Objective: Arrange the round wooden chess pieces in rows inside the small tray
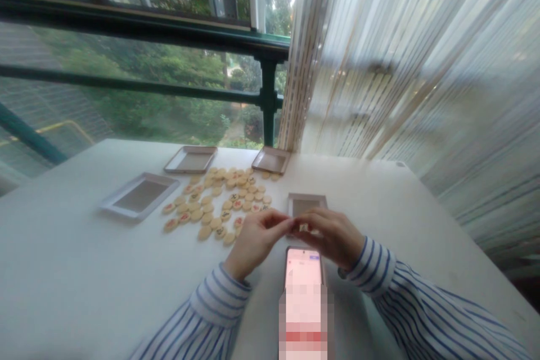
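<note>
My left hand (256, 239) and my right hand (333, 232) meet at the fingertips over the near edge of a small shallow tray (307, 196). Both are closed in a pinch, and whatever they hold is too small or hidden to name. Pale round shapes like game pieces show under the right fingers; whether they lie in the tray or in the hand I cannot tell. To the left, many round wooden Chinese chess pieces (196, 215) are scattered, some face up with red or black characters. My left hand is beside the nearest of them.
A phone (302, 270) with a lit screen lies below my hands. Three more shallow trays sit further off: a large one on the left (107, 207), one at the back (169, 169), and one at back right (255, 165) by some pieces. Behind the white table (63, 270) are a railing and string curtain.
</note>
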Tool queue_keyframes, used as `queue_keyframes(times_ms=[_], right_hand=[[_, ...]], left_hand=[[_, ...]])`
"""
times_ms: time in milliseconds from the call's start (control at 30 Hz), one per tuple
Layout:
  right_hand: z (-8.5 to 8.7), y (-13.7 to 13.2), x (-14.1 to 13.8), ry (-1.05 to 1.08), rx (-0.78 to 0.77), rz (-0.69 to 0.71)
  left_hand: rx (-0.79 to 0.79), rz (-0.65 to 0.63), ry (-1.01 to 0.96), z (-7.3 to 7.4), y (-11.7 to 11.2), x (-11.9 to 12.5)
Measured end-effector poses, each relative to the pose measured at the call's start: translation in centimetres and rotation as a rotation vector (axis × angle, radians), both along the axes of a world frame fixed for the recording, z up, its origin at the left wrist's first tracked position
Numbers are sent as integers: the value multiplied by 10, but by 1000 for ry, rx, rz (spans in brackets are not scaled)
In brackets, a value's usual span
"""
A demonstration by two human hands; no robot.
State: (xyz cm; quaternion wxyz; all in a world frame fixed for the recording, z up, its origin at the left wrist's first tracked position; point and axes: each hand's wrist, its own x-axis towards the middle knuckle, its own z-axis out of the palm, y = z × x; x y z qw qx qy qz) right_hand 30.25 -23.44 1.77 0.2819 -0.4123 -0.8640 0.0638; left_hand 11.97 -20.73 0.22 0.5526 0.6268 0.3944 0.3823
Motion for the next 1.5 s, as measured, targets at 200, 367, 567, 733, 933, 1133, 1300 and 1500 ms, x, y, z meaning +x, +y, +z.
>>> queue_keyframes(times_ms=[200,367,567,733,933,1133,1300,1500], right_hand=[[-2,4,11,26,-37,-26],[-4,8,15,25,-76,-62],[-8,14,14,-7,-119,-67],[-11,18,13,-48,-105,-55],[-11,24,10,-136,-134,-49],[-14,30,7,-199,-155,-69],[-14,33,5,-293,-200,-102],[-16,40,4,-452,-260,-107]], left_hand=[[-4,-20,-39,-2,8,11],[-23,-92,-52,-3,16,14],[-19,-54,-54,-12,20,14],[9,-54,-10,-17,21,12],[13,-32,23,-19,23,9],[53,-18,84,-22,24,8],[129,75,196,-34,26,4],[227,83,313,-35,25,2]])
